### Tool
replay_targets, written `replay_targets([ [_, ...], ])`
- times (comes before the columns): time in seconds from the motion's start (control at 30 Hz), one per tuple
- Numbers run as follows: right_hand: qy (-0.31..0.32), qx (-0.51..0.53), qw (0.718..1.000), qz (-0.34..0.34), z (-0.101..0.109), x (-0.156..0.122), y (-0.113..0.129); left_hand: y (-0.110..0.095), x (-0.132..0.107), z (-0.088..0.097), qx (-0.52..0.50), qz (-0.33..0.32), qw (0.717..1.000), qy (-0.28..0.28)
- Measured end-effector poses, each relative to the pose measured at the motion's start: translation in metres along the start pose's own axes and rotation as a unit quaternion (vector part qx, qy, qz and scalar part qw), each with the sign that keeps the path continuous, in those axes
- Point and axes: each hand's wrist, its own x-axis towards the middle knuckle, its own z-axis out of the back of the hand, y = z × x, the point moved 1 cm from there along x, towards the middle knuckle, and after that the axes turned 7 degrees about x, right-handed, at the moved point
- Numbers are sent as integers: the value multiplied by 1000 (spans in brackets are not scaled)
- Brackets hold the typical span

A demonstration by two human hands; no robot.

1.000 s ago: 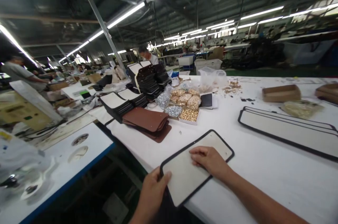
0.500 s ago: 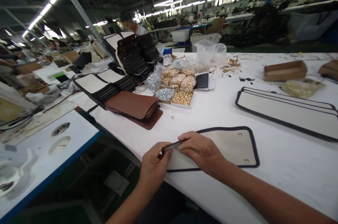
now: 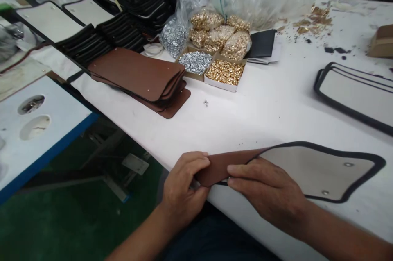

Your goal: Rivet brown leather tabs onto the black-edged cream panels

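A flat panel [image 3: 319, 171] with a pale grey face, black edging and two metal eyelets at its right end lies near the table's front edge. Its left end is turned up, so the brown leather-like side faces me. My left hand [image 3: 184, 189] is closed on that turned-up end, fingers over the brown side and thumb below. My right hand [image 3: 273, 193] pinches the panel's edge just right of the left hand; its fingertips partly hide the fold. A few tiny metal pieces [image 3: 206, 103] lie on the white tabletop beyond.
Brown panels [image 3: 135, 72] are stacked at the left, by black-edged stacks [image 3: 86, 44]. Open boxes of silver eyelets [image 3: 195, 62] and gold eyelets [image 3: 225, 72] stand mid-table, with filled bags [image 3: 221, 39] behind. More grey panels [image 3: 359, 97] lie right. A blue-edged table [image 3: 61, 121] stands left.
The panel's left end has been bent up, showing its brown side. Both hands keep hold, the right now farther right along the edge. My view has tipped down and come closer.
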Motion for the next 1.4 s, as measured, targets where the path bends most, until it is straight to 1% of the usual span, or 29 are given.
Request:
replay_targets([
  [0.2,-6,-9,1000,-9,1,6,3,6,3,1,-17,-23,999,24],
  [0.33,-7,-6,1000,-15,0,5,1,9,4,3,-14,-29,998,54],
  [0.43,-22,14,999,-34,-2,5,-3,10,6,5,-8,-27,997,78],
  [0.53,-29,56,997,-54,-2,9,-6,10,8,7,-17,-19,993,114],
  [0.63,-7,105,992,-76,-1,16,-8,7,12,8,-44,13,989,137],
  [0.73,15,136,987,-87,-1,21,-10,3,19,8,-81,97,980,156],
  [0.8,11,139,986,-89,-3,22,-13,1,25,8,-114,162,965,174],
  [0.9,1,137,986,-94,-6,22,-19,0,32,6,-175,246,934,190],
  [1.0,0,140,985,-103,-9,22,-21,1,33,5,-241,327,894,191],
  [1.07,-6,148,983,-106,-10,24,-21,1,32,3,-294,367,863,187],
  [1.17,-21,157,980,-116,-11,27,-20,1,29,1,-353,397,828,180],
  [1.3,-42,115,984,-126,-12,30,-21,1,29,0,-395,416,802,167],
  [1.4,-46,88,987,-125,-12,33,-20,0,31,0,-435,420,782,153],
])
